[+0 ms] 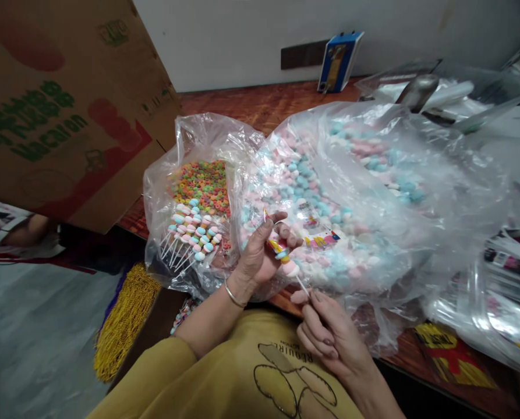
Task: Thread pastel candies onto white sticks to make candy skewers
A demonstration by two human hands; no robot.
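My left hand [264,250] holds a small printed clear wrapper [277,245], its fingers curled round it. Partly inside the wrapper is a candy skewer [289,266] with pink, white, blue and yellow pieces on a white stick. The stick's lower end is pinched by my right hand [325,331] between thumb and forefinger. Left of my hands, a bunch of finished candy skewers [194,233] lies on a bag of colourful ring-shaped pieces [202,183]. Behind my hands spreads a large clear bag of pastel marshmallows [303,174], with another printed wrapper [323,240] on it.
A big cardboard box [67,116] stands at the left. A blue and white device [340,61] is against the wall. Stacks of plastic packaging [504,302] lie at the right. Yellow fringe [126,326] hangs below the table's left edge; a person's arm [30,230] shows behind the box.
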